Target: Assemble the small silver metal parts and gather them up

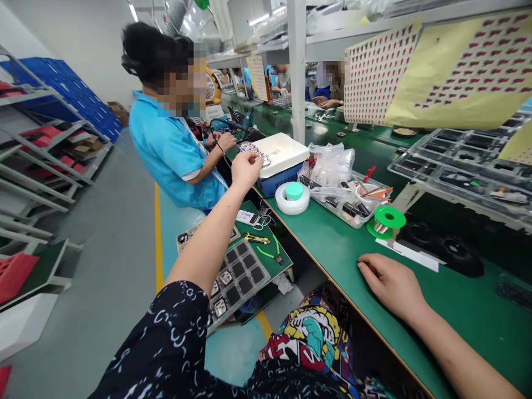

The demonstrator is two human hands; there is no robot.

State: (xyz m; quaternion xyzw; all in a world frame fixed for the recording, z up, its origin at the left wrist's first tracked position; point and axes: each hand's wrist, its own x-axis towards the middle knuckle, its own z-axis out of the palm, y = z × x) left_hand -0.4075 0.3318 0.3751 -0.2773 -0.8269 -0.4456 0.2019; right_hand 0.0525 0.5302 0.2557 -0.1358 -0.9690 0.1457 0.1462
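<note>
My left hand [247, 169] reaches far forward, thumb and fingers pinched on a small silvery frame-like part [266, 160]. The part is at the near left corner of a white-topped blue box [286, 147]. Just behind my fingertips is a row of small shiny pieces [250, 148], too small to name. My right hand [388, 282] rests on the green bench [328, 244], its fingers loosely bent, with nothing visible in them. Ahead of it stands a green spool of solder wire [386, 221]. Under my left forearm lies a compartment tray [245, 271] with several square metal-rimmed pieces.
A co-worker in a blue shirt [166, 149] works at the left. Beside the box are a roll of clear tape [292, 199] and a bin of parts [349, 208]. Green-handled cutters [272, 252] and a yellow utility knife [256, 238] lie on the lower side table.
</note>
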